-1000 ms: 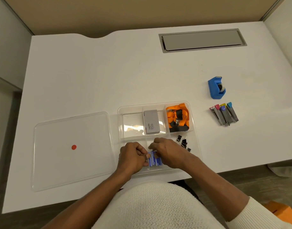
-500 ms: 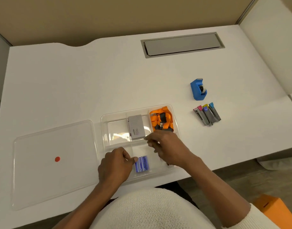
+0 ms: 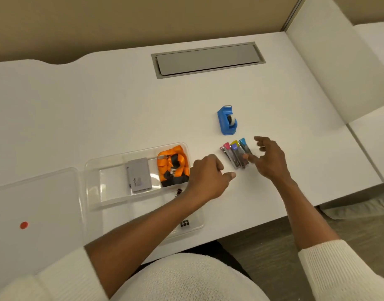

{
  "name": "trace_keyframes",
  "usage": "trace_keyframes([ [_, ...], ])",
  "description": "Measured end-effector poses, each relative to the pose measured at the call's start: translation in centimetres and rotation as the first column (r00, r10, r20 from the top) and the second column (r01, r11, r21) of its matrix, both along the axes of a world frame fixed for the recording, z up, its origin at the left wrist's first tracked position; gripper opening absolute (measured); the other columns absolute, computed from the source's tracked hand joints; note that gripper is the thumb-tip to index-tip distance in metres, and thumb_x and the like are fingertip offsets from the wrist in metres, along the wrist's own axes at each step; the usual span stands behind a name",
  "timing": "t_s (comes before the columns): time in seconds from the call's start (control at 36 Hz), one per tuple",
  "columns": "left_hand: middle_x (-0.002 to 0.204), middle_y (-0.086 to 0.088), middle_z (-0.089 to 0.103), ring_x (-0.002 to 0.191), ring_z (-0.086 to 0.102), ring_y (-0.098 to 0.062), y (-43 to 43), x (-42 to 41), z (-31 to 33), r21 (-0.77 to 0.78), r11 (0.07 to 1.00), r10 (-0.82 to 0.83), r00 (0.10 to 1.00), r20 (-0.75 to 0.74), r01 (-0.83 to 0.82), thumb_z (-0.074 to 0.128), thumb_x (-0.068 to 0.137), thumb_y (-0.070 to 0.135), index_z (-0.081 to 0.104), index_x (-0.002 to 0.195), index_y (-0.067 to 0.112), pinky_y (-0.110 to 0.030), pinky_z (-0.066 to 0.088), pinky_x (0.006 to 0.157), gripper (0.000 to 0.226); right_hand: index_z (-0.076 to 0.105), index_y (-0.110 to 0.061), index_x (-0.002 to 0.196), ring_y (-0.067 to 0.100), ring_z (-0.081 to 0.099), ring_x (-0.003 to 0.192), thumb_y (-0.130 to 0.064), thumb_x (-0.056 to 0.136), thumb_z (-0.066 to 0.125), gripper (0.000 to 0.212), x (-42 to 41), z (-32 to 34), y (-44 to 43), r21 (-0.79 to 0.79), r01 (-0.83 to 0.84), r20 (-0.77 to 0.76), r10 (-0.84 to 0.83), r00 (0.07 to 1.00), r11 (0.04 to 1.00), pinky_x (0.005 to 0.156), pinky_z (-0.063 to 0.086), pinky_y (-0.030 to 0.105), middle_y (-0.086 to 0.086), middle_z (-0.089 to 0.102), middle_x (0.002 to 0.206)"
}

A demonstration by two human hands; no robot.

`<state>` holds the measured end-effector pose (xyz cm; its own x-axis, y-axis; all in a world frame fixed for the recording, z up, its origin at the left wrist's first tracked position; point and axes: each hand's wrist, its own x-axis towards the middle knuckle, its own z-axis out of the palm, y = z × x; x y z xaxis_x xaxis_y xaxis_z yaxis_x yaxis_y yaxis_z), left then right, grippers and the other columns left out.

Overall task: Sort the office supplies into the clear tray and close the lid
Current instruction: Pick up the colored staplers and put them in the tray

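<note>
The clear tray (image 3: pixel 93 170) sits on the white desk, holding a grey box (image 3: pixel 140 175), an orange lanyard (image 3: pixel 172 165) and black binder clips (image 3: pixel 184 223). Its clear lid (image 3: pixel 34 205), marked with a red dot, lies flat to the left. A bundle of small cases with coloured caps (image 3: pixel 235 153) lies right of the tray. My right hand (image 3: pixel 270 158) is open with fingers spread, one fingertip touching the bundle. My left hand (image 3: pixel 208 177) hovers just left of the bundle, fingers loosely curled, thumb out, holding nothing. My left forearm hides the tray's front compartments.
A blue tape dispenser (image 3: pixel 226 122) stands behind the bundle. A grey cable hatch (image 3: pixel 208 59) is set into the desk's far side. A white partition (image 3: pixel 338 72) rises at the right. The desk's front edge runs just below my arms.
Both hands left the blue items in the tray's front compartment and moved right to the bundle of capped cases. The camera view swung to the right.
</note>
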<state>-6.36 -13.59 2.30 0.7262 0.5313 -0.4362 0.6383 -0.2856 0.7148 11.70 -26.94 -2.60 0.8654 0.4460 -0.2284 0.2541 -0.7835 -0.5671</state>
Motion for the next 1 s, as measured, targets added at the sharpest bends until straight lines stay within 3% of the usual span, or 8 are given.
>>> trace_keyframes([
  [0.17, 0.123, -0.010, 0.067, 0.115, 0.064, -0.030, -1.9, 6.9, -2.8, -0.096, 0.985, 0.132, 0.984, -0.122, -0.144, 0.076, 0.085, 0.060, 0.058, 0.128, 0.008, -0.041, 0.055, 0.091, 0.070, 0.051, -0.024, 0.143, 0.019, 0.067, 0.098, -0.038, 0.075, 0.089, 0.079, 3.0, -1.7, 0.1, -0.072, -0.202, -0.107, 0.194, 0.975, 0.977, 0.090, 0.055, 0.035, 0.002, 0.068, 0.116],
  [0.31, 0.121, -0.012, 0.070, 0.109, 0.071, -0.032, -2.3, 9.7, -5.5, -0.208, 0.931, 0.269, 0.949, -0.167, -0.300, 0.075, 0.088, 0.055, 0.060, 0.123, 0.007, -0.043, 0.060, 0.092, 0.061, 0.056, -0.029, 0.137, 0.018, 0.067, 0.089, -0.034, 0.074, 0.090, 0.072, 5.1, -2.7, 0.1, -0.058, -0.299, -0.175, 0.285, 0.942, 0.952, 0.085, 0.057, 0.037, -0.002, 0.068, 0.103],
  [0.44, 0.123, -0.010, 0.066, 0.113, 0.066, -0.029, -2.5, 11.1, -7.2, -0.004, 0.965, 0.257, 0.944, -0.208, -0.264, 0.074, 0.085, 0.061, 0.053, 0.128, 0.009, -0.040, 0.057, 0.091, 0.070, 0.057, -0.032, 0.135, 0.009, 0.063, 0.078, -0.029, 0.073, 0.091, 0.071, 6.2, -3.5, 0.1, -0.033, -0.360, -0.210, 0.345, 0.915, 0.932, 0.075, 0.055, 0.032, -0.008, 0.068, 0.091],
  [0.56, 0.118, -0.009, 0.066, 0.106, 0.066, -0.027, -2.4, 11.6, -8.0, 0.103, 0.975, 0.215, 0.951, -0.223, -0.197, 0.079, 0.081, 0.060, 0.052, 0.124, 0.012, -0.034, 0.051, 0.075, 0.070, 0.055, -0.032, 0.137, 0.010, 0.061, 0.077, -0.037, 0.074, 0.090, 0.073, 7.1, -3.6, 0.3, -0.041, -0.398, -0.196, 0.383, 0.903, 0.916, 0.075, 0.055, 0.033, -0.007, 0.065, 0.094],
  [0.61, 0.117, -0.010, 0.067, 0.106, 0.067, -0.028, -2.3, 11.7, -8.3, 0.133, 0.974, 0.213, 0.948, -0.237, -0.185, 0.079, 0.082, 0.059, 0.053, 0.124, 0.012, -0.035, 0.053, 0.076, 0.069, 0.052, -0.033, 0.138, 0.012, 0.060, 0.078, -0.042, 0.076, 0.087, 0.073, 7.1, -3.7, 0.4, -0.053, -0.411, -0.173, 0.397, 0.901, 0.910, 0.076, 0.056, 0.034, -0.006, 0.063, 0.099],
  [0.72, 0.119, -0.009, 0.067, 0.108, 0.067, -0.028, -2.4, 12.2, -8.4, 0.155, 0.970, 0.221, 0.944, -0.246, -0.187, 0.079, 0.083, 0.053, 0.053, 0.127, 0.011, -0.033, 0.052, 0.076, 0.066, 0.034, -0.036, 0.151, 0.013, 0.060, 0.088, -0.043, 0.079, 0.080, 0.086, 6.7, -3.5, 0.8, -0.175, -0.451, -0.083, 0.444, 0.892, 0.875, 0.076, 0.058, 0.034, 0.000, 0.057, 0.122],
  [0.81, 0.122, -0.010, 0.066, 0.110, 0.066, -0.029, -2.7, 12.3, -8.4, 0.204, 0.968, 0.195, 0.951, -0.239, -0.147, 0.078, 0.083, 0.045, 0.051, 0.131, 0.010, -0.031, 0.045, 0.073, 0.065, 0.020, -0.041, 0.154, 0.022, 0.060, 0.095, -0.051, 0.078, 0.072, 0.093, 5.8, -3.3, 1.2, -0.262, -0.471, 0.040, 0.497, 0.867, 0.842, 0.067, 0.055, 0.038, 0.001, 0.050, 0.119],
  [1.0, 0.128, -0.014, 0.061, 0.114, 0.065, -0.031, -2.7, 12.6, -7.8, 0.329, 0.944, 0.104, 0.964, -0.245, -0.018, 0.082, 0.083, 0.028, 0.046, 0.139, 0.006, -0.035, 0.053, 0.086, 0.070, 0.039, -0.033, 0.143, 0.027, 0.062, 0.091, -0.046, 0.093, 0.064, 0.058, 5.1, -2.3, 2.5, -0.466, -0.412, 0.113, 0.514, 0.850, 0.783, 0.065, 0.044, 0.033, 0.008, 0.055, 0.117],
])
